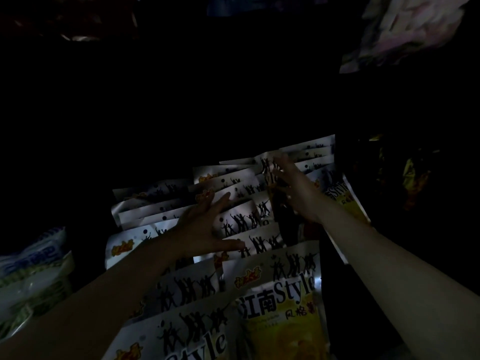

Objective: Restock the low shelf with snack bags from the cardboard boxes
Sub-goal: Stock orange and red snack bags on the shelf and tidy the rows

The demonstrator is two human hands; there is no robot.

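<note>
Darkness swallows most of the shelf, so only a patch in the middle catches any light, and that patch is packed with silver snack bags (233, 203) printed with black dancing figures and the word "Style". They stand in overlapping rows, each top edge peeking over the one in front, running from the near edge back into the gloom. The nearest bag (280, 307) shows a yellow panel under its lettering and leans a little to the right. Both bare arms reach in from below. The left hand (205, 227) lies spread and flat on the tops of the middle rows, fingers straight, thumb out toward the right, pressing on the bags rather than gripping any of them. The right hand (293, 188) is farther back and higher, fingers splayed and relaxed against the upper edges of the rear bags; it touches them, but I see nothing clasped in it, though the dim light blurs its fingertips. Another bag of the same print (345, 198) tilts at the right of that wrist. At the far left sit pale packets with blue and green markings (33, 276), well apart from the hands. Up in the right corner hangs a whitish crumpled wrapper (405, 29), too blurred to read.
</note>
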